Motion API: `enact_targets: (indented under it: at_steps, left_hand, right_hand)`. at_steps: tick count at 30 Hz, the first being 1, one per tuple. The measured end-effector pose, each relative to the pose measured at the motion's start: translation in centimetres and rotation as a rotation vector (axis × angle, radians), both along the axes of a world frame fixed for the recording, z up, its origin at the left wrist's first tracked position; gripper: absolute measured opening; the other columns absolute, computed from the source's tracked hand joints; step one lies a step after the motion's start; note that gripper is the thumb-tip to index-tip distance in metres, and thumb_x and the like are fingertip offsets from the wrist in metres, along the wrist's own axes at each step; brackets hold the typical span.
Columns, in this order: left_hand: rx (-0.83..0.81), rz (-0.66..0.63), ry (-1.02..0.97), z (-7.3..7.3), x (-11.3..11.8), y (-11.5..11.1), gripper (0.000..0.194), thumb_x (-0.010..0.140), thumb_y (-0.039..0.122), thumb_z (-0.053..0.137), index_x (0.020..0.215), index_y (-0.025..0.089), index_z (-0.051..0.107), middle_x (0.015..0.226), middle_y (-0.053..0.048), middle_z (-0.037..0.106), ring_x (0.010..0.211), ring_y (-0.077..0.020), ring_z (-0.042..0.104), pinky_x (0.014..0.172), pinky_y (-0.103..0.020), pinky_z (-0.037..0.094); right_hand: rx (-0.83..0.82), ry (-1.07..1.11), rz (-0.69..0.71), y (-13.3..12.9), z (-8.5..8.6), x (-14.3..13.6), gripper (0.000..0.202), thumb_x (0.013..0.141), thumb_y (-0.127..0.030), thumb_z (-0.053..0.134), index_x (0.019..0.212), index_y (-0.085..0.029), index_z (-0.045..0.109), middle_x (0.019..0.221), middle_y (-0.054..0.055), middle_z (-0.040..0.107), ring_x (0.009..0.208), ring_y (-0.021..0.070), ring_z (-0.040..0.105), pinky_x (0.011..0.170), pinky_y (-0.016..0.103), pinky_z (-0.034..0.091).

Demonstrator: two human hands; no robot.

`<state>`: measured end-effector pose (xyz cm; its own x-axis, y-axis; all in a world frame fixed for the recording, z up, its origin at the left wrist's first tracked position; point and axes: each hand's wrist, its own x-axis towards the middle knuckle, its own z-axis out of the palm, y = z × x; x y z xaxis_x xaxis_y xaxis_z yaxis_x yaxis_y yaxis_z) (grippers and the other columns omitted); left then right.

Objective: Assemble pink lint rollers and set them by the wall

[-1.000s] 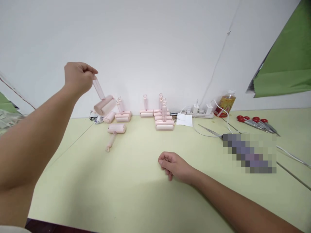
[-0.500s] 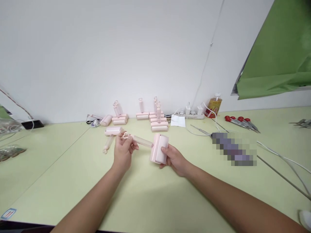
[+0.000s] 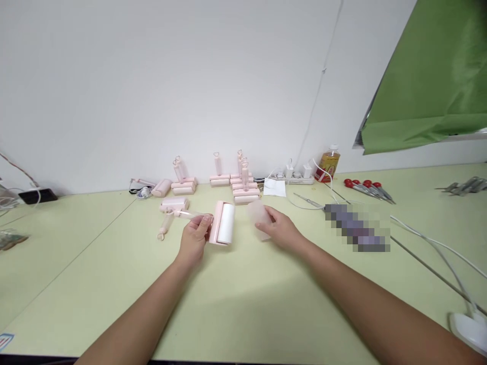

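We seem at uncovering the roller (image 3: 227, 223), left grip (image 3: 195, 237) pinching its handle (image 3: 186, 215), right grip (image 3: 280, 229) the cover (image 3: 256, 214), steadiness likely needed next.

R hand (image 3: 281, 228), ctr: cover (image 3: 257, 215) in its grip blurred, some fingers hidden behind it. L hand (image 3: 194, 236), ctr-lt, hides pt of roller handle (image 3: 187, 215). Pixelated obj (image 3: 357, 228), ctr-rt: can't ID. Green sheet (image 3: 429, 86), upper rt, cut by edge; label (image 3: 5, 340), lower lt, ditto.
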<state>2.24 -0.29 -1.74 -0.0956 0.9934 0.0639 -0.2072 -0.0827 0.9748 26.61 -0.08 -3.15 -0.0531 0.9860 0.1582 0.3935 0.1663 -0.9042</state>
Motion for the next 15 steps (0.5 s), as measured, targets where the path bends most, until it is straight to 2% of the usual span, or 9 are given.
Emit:
enact_targets:
  at_steps: [3,5,7,9,11,13,15]
  left_hand:
    - [-0.055,-0.050,-0.011,-0.2,0.2,0.1,0.044,0.058,0.054,0.079,0.078,0.017,0.067,0.070,-0.001,0.063,0.062,-0.0130,0.055,0.056,-0.023,0.042]
    - [-0.065,-0.083,-0.003,-0.4,0.6,-0.1,0.044,0.058,0.054,0.079,0.077,0.016,0.067,0.072,-0.002,0.063,0.065,-0.0136,0.055,0.059,-0.024,0.043]
    - [-0.064,-0.123,0.017,-0.5,1.0,-0.5,0.044,0.060,0.055,0.078,0.078,0.016,0.067,0.072,-0.001,0.062,0.065,-0.0135,0.055,0.059,-0.024,0.043]
    - [-0.051,-0.146,0.031,-0.4,1.1,-0.8,0.043,0.062,0.054,0.077,0.080,0.017,0.067,0.071,-0.001,0.061,0.063,-0.0129,0.054,0.056,-0.023,0.042]
    - [-0.039,-0.143,0.025,-0.3,1.1,-0.9,0.042,0.062,0.053,0.077,0.079,0.018,0.065,0.067,0.001,0.059,0.058,-0.0109,0.051,0.051,-0.022,0.038]
    - [-0.030,-0.147,0.010,-0.3,1.1,-1.0,0.041,0.062,0.051,0.078,0.080,0.018,0.062,0.062,0.003,0.055,0.052,-0.0092,0.048,0.045,-0.021,0.035]
    - [-0.005,-0.189,-0.001,-0.2,1.2,-1.2,0.040,0.064,0.050,0.078,0.082,0.019,0.061,0.060,0.003,0.055,0.050,-0.0099,0.050,0.043,-0.021,0.037]
  right_hand:
    - [0.112,-0.476,-0.019,0.3,-0.1,1.2,0.055,0.076,-0.037,0.065,0.128,-0.019,0.057,0.119,0.012,0.060,0.111,0.0311,0.049,0.097,0.045,0.039]
    - [0.142,-0.602,0.052,0.5,-0.3,1.5,0.053,0.080,-0.034,0.061,0.130,-0.018,0.056,0.124,0.013,0.058,0.114,0.0312,0.047,0.099,0.045,0.038]
    - [0.166,-0.638,0.105,0.7,-0.6,1.6,0.052,0.082,-0.031,0.057,0.132,-0.019,0.054,0.131,0.013,0.055,0.119,0.0303,0.045,0.101,0.044,0.036]
    - [0.209,-0.630,0.062,0.8,-0.6,1.5,0.049,0.083,-0.028,0.054,0.132,-0.019,0.054,0.139,0.012,0.049,0.127,0.0306,0.040,0.105,0.046,0.033]
    - [0.290,-0.557,-0.046,0.5,-0.2,1.1,0.045,0.086,-0.030,0.051,0.129,-0.020,0.055,0.140,0.012,0.048,0.131,0.0314,0.036,0.107,0.049,0.030]
    - [0.370,-0.392,-0.105,-0.4,0.3,0.2,0.040,0.088,-0.036,0.050,0.125,-0.022,0.057,0.131,0.012,0.055,0.125,0.0309,0.042,0.105,0.050,0.032]
    - [0.298,-0.152,-0.047,-1.6,0.8,-1.1,0.041,0.089,-0.043,0.050,0.124,-0.022,0.055,0.117,0.011,0.061,0.111,0.0279,0.053,0.097,0.045,0.041]
